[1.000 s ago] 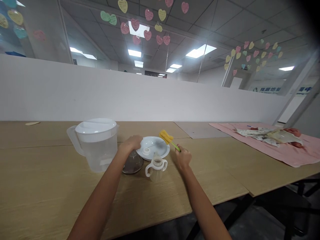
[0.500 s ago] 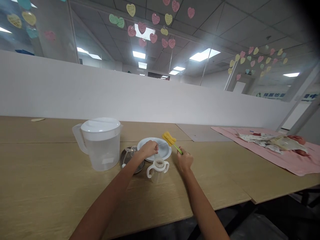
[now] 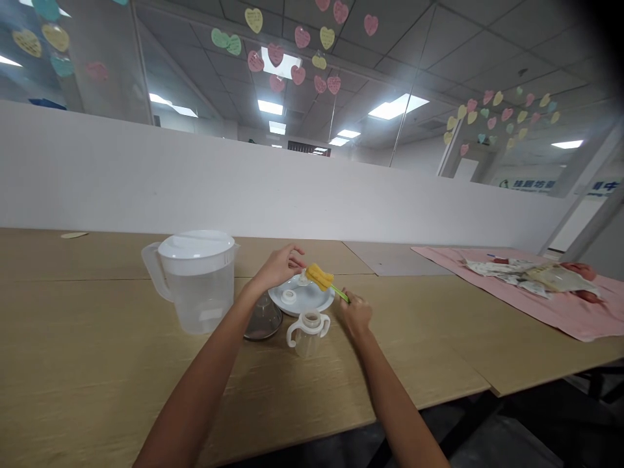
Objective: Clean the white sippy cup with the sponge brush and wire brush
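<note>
My right hand is closed round the green handle of a bottle brush with a yellow sponge head. My left hand is closed with its fingertips on a small whitish piece, perhaps a bottle teat, against the sponge's left end. Both are above a white bowl, in which a white ring lies. A clear baby bottle with two white handles stands uncapped in front of the bowl. Left of it sits a round metal dish, partly behind my left forearm.
A lidded clear pitcher holding water stands at the left. A pink cloth with crumpled fabric and a doll-like shape covers the table's right end. A white low wall runs along the back.
My left hand has risen out of the bowl, bringing the small whitish piece to the sponge. The brush has shifted slightly left and down in my right hand. The white ring now shows.
</note>
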{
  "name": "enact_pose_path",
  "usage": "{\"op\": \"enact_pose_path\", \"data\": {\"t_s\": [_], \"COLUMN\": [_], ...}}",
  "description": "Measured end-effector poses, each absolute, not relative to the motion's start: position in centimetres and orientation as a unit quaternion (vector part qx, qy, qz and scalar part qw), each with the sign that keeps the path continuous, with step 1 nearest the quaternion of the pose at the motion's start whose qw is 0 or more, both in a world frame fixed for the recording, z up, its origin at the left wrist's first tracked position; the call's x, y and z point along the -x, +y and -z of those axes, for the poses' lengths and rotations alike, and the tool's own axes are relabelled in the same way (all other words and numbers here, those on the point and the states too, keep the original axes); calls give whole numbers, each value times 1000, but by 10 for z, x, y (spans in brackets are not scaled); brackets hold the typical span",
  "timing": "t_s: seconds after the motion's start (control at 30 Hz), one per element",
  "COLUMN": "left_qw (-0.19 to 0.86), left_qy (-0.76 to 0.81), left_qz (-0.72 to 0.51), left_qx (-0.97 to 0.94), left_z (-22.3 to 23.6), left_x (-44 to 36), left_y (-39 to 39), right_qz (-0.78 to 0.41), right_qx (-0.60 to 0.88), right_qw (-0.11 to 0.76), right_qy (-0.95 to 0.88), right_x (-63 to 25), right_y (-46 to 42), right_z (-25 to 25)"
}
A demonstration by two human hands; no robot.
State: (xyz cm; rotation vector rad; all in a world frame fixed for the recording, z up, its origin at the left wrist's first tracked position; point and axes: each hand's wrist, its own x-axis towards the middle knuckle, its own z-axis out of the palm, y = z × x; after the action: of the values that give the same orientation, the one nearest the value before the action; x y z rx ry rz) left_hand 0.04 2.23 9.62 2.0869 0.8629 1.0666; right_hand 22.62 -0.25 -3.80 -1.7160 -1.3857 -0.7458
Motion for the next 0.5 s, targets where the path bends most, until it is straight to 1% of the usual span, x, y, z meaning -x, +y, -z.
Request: {"op": "enact_pose_path", "data": {"t_s": [0.23, 0.5], "left_qw": [331, 258], "left_qy": [281, 336], "left_qz": [-393, -398], "left_qx": [-811, -814], "left_z": [-100, -98], "left_x": [-2, -1], "left_y": [17, 20], "right_qz": [284, 282], "right_qx": [689, 686], "right_qw": [372, 365], "right_qy": [-553, -563], "right_x": [-226, -225], "right_y": [-3, -5], "right_z": [37, 36]}}
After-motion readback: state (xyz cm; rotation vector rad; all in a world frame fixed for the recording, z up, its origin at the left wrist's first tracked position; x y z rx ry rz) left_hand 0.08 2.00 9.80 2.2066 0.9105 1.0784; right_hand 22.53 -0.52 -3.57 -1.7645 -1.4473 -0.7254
